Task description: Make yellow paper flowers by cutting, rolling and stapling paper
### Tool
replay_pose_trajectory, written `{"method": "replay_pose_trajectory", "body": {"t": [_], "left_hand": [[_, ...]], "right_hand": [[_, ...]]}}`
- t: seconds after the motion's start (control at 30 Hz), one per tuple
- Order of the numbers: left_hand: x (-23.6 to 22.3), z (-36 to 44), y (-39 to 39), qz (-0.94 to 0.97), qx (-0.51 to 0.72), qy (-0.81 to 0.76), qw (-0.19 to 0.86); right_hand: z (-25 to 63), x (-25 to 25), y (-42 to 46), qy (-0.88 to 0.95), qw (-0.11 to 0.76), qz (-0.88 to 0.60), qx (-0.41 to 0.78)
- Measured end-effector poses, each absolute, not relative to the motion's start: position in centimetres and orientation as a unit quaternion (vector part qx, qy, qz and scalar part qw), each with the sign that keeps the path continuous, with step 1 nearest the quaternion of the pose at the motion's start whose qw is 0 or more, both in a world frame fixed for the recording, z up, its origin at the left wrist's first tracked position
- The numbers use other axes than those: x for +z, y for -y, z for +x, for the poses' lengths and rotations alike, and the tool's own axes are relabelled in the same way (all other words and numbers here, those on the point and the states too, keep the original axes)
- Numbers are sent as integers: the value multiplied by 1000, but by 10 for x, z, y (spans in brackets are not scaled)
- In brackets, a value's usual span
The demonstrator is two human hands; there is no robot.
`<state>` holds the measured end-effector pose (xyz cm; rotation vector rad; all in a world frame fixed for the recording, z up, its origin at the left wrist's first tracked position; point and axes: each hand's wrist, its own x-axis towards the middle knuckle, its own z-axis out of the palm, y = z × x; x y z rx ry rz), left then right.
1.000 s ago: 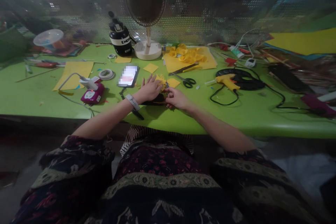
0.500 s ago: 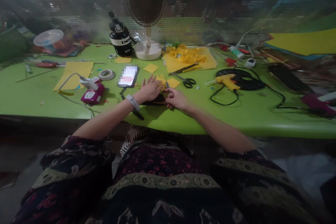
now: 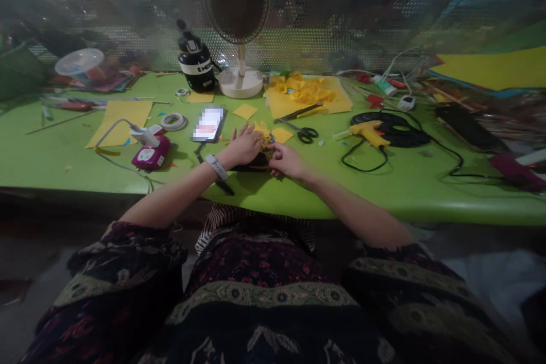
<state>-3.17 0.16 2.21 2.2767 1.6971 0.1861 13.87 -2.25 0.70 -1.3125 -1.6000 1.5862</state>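
My left hand, with a pale band at its wrist, lies over a dark flat object near the table's front edge. Its fingers are stretched out and partly spread. From the right, my right hand meets that same object, its fingers curled and the index finger pointing towards the left fingertips. What those curled fingers hold, if anything, is too small to tell. Just beyond both hands lie yellow paper scraps and a yellow paper piece. Scissors rest to the right of them.
Left of my hands are a phone, a tape roll and a purple power adapter. A fan and black bottle stand behind. Yellow paper flowers lie at the back; a yellow glue gun with its cord lies right.
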Motion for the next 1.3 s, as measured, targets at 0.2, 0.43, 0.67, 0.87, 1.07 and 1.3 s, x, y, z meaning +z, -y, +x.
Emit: {"method": "replay_pose_trajectory", "body": {"t": [0.2, 0.43, 0.67, 0.87, 1.07, 1.3], "left_hand": [[22, -32, -2, 791, 72, -588, 150], [19, -33, -3, 793, 76, -584, 154], [21, -32, -2, 794, 61, -587, 147], [19, -33, -3, 797, 68, -582, 142], [15, -33, -5, 801, 67, -579, 136], [22, -28, -5, 830, 44, -549, 90]], "right_hand": [[138, 12, 24, 590, 256, -495, 584], [138, 10, 24, 589, 255, -494, 586], [139, 9, 23, 591, 255, -492, 586], [140, 9, 23, 589, 252, -489, 592], [145, 13, 22, 610, 208, -493, 584], [159, 30, 5, 709, 250, -533, 388]]}}
